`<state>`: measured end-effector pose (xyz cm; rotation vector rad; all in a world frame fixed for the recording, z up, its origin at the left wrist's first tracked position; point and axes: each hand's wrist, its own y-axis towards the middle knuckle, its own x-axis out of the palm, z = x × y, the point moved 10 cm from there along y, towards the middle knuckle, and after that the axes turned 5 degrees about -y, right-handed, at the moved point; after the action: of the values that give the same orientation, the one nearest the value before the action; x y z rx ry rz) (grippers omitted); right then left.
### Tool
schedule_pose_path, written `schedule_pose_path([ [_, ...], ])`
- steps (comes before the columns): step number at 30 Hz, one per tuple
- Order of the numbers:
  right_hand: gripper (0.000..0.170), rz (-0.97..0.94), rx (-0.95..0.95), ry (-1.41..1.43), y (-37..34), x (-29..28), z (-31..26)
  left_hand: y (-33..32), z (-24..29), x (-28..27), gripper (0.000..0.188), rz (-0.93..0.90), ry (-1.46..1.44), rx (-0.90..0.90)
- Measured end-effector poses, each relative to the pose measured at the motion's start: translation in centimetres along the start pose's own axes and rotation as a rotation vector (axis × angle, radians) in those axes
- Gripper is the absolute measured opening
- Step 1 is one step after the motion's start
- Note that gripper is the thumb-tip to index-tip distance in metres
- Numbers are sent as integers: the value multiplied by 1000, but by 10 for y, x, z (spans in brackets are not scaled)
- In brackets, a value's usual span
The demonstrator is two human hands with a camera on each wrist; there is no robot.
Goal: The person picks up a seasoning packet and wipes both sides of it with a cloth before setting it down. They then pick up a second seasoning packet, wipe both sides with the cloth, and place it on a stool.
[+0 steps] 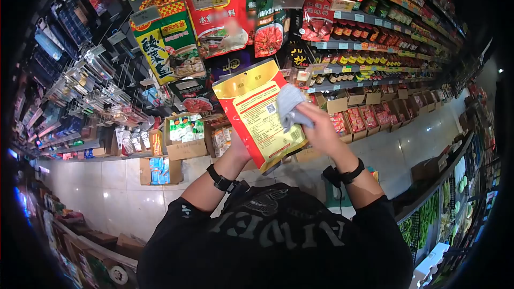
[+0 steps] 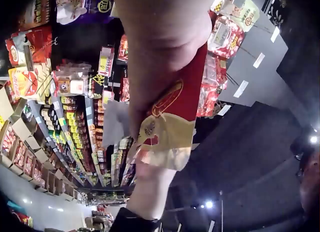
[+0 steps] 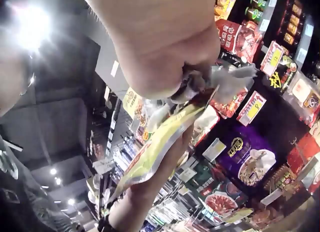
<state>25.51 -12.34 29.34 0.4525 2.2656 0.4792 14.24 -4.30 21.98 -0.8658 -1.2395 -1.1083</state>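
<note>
A red and yellow food packet (image 1: 256, 123) is tilted in front of the person's chest, its printed back with a QR code facing up. The left hand (image 1: 240, 147) holds it at the left side, the fingers mostly hidden behind it. In the left wrist view the packet's red and gold front (image 2: 187, 104) shows beside that hand. The right hand (image 1: 321, 128) grips a crumpled grey cloth (image 1: 290, 106) against the packet's right edge. In the right wrist view the cloth (image 3: 232, 81) bunches out from under the fingers.
Hanging seasoning packets (image 1: 222, 18) with price tags fill the rack just beyond the hands. Shelves of jars (image 1: 358, 59) run off to the right. Cardboard boxes (image 1: 187, 147) of goods stand low along the rack, above a tiled floor (image 1: 115, 187). Vegetables (image 1: 428, 211) lie at the lower right.
</note>
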Motion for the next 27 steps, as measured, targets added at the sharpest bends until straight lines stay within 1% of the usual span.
schedule_pose_path([
  [1,49,54,24,22,4,-12,7,-3,0,4,77,-27,-14,-10],
  [3,47,159,76,69,12,-37,6,-5,4,5,78,0,-26,8],
  [4,39,285,157,410,11,-41,19,-5,5,6,78,12,-23,16],
  [5,36,285,229,579,15,-40,14,-5,5,8,78,25,-22,21],
  [6,34,284,306,747,19,-41,-2,-6,1,20,78,-63,-55,0],
  [7,32,285,384,913,20,-36,-10,-7,2,21,79,-69,-31,25],
  [8,27,264,349,875,21,-32,-16,-7,3,22,79,-77,-7,50],
  [9,31,167,297,642,25,-27,-26,-7,5,24,80,-85,18,77],
  [10,33,151,114,366,24,-22,-27,-8,5,30,77,-135,-21,61],
  [11,35,132,-69,91,24,-13,-41,-8,7,31,77,-127,-4,80],
  [12,41,9,-59,-52,19,1,-40,-9,10,33,76,-120,13,99],
  [14,44,-9,-109,-268,17,15,-54,-12,16,32,74,-105,5,149],
  [15,45,-16,-133,-375,18,24,-63,-12,19,30,74,-70,43,183],
  [17,49,-81,-107,-183,16,41,-66,-10,26,26,74,7,116,245],
  [18,49,-140,-131,-166,14,53,-65,-9,30,16,74,46,114,283],
  [19,50,-199,-155,-151,12,62,-66,-10,29,13,73,-83,77,231],
  [20,53,-209,-282,-110,4,63,-81,-14,31,21,71,-212,38,179],
  [21,53,-249,-328,-131,2,67,-84,-18,32,29,70,-344,1,126],
  [22,54,-289,-371,-152,-2,72,-87,-16,38,-11,73,32,134,189],
  [23,54,-330,-412,-171,-6,76,-89,-18,35,0,73,30,68,184],
  [24,53,-227,-346,-126,2,62,-84,-19,32,9,74,27,3,175],
  [25,53,-162,-272,-147,9,51,-73,-19,30,14,74,24,-63,164],
  [26,53,-96,-198,-170,16,39,-61,-21,27,25,74,-59,-61,124],
  [27,53,-30,-127,-193,21,27,-50,-20,29,25,73,-28,-30,139],
])
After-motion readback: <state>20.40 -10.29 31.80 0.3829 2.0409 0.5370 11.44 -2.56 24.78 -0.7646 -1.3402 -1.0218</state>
